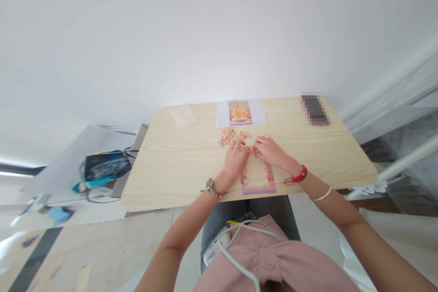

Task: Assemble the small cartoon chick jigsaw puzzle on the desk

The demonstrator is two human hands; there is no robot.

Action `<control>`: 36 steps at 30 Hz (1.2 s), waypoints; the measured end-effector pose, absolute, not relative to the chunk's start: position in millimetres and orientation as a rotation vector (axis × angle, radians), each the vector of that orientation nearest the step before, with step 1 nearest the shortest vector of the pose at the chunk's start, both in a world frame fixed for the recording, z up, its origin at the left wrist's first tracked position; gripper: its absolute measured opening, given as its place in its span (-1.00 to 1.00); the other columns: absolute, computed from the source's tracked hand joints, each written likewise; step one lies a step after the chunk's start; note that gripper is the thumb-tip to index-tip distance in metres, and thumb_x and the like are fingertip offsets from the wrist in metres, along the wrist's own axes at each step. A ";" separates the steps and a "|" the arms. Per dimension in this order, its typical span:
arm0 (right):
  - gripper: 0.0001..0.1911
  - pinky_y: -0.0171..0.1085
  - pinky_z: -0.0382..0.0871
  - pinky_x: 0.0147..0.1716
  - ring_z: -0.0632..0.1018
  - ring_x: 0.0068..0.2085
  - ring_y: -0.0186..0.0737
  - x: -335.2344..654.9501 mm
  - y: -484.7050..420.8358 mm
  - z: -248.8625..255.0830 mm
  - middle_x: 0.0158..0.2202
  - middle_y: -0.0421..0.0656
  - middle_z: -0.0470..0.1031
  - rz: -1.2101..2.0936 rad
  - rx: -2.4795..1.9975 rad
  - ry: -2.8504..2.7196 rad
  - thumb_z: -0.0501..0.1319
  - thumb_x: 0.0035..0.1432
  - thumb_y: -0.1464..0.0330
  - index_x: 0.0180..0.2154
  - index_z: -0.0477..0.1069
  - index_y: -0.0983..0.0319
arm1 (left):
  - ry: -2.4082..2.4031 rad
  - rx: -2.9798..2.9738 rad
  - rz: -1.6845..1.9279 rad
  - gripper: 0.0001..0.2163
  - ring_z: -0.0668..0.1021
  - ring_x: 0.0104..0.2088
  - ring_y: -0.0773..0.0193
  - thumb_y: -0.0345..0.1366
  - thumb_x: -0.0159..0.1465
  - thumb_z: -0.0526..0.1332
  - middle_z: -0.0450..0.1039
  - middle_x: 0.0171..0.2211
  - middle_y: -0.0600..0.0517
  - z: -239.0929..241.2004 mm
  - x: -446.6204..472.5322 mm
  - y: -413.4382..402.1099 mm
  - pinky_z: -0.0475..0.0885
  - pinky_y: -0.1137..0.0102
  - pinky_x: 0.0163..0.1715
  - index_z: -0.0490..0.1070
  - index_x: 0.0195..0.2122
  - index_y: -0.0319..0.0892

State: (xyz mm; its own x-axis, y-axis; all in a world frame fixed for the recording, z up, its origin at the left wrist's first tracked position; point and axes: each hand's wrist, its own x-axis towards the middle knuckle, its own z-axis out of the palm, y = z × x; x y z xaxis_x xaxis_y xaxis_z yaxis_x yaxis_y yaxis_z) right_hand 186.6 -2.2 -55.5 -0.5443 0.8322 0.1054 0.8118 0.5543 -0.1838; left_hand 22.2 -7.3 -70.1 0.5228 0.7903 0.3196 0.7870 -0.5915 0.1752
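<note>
On a light wooden table (pixel 178 164) lies a puzzle frame with a pink border (pixel 257 183) near the front edge. My left hand (pixel 235 160) and my right hand (pixel 271 151) meet over its upper end, fingers curled and fingertips close together, pinching something too small to make out. Just beyond the hands lies a small heap of orange and pink puzzle pieces (pixel 230 136). Behind it, a reference picture of a yellow cartoon figure on white paper (pixel 240 113) lies at the table's far edge.
A dark blurred phone-like object (pixel 315 109) lies at the far right of the table. A pale paper slip (pixel 184 116) lies at the far left. A blue bag (pixel 106 165) sits on the floor to the left. A white cable (pixel 236 262) crosses my lap.
</note>
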 end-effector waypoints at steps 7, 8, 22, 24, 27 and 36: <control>-0.90 -0.27 0.13 -0.31 0.35 -0.31 -0.24 184.6 -5.3 -55.5 -0.37 -0.11 0.34 0.161 -1.408 -2.559 0.16 0.06 0.41 -0.45 0.41 0.30 | 1.385 2.720 0.595 -0.85 0.37 -0.20 0.19 -0.38 0.20 0.08 0.32 -0.30 -0.07 -77.0 24.0 -3.8 0.34 0.30 -0.17 0.41 -0.44 -0.19; -0.89 -0.27 0.13 -0.32 0.35 -0.32 -0.25 184.4 -6.2 -55.7 -0.38 -0.11 0.34 0.154 -1.414 -2.546 0.15 0.07 0.42 -0.45 0.41 0.30 | 1.380 2.720 0.602 -0.85 0.37 -0.19 0.19 -0.38 0.20 0.07 0.32 -0.30 -0.07 -77.7 23.9 -3.7 0.34 0.30 -0.18 0.41 -0.45 -0.19; -0.82 -0.27 0.16 -0.33 0.36 -0.35 -0.26 180.0 -12.2 -59.5 -0.45 -0.14 0.38 0.147 -1.406 -2.427 0.12 0.08 0.45 -0.50 0.45 0.26 | 1.292 2.755 0.593 -0.88 0.37 -0.18 0.19 -0.45 0.18 0.08 0.31 -0.28 -0.07 -77.0 22.0 -6.6 0.33 0.28 -0.16 0.40 -0.38 -0.20; -0.84 -0.29 0.19 -0.32 0.37 -0.35 -0.27 181.4 -3.7 -56.5 -0.43 -0.14 0.37 0.190 -1.384 -2.401 0.12 0.09 0.44 -0.47 0.45 0.26 | 1.340 2.689 0.650 -0.86 0.38 -0.21 0.22 -0.44 0.18 0.07 0.29 -0.25 -0.07 -76.1 17.9 -6.7 0.35 0.31 -0.20 0.39 -0.30 -0.19; -0.83 -0.32 0.22 -0.30 0.38 -0.33 -0.30 182.6 17.4 -53.5 -0.37 -0.13 0.36 0.259 -1.389 -2.351 0.09 0.11 0.44 -0.41 0.46 0.26 | 1.428 2.588 0.753 -0.85 0.37 -0.25 0.24 -0.44 0.17 0.08 0.26 -0.22 -0.07 -72.1 4.3 -3.9 0.36 0.32 -0.23 0.38 -0.25 -0.18; -0.83 -0.32 0.23 -0.28 0.41 -0.30 -0.26 174.9 56.3 -59.6 -0.31 -0.09 0.35 0.257 -1.660 -2.418 0.13 0.08 0.31 -0.39 0.44 0.26 | 1.712 2.432 0.860 -0.85 0.35 -0.29 0.23 -0.38 0.18 0.10 0.24 -0.24 -0.08 -59.6 -41.9 11.3 0.35 0.27 -0.21 0.41 -0.26 -0.17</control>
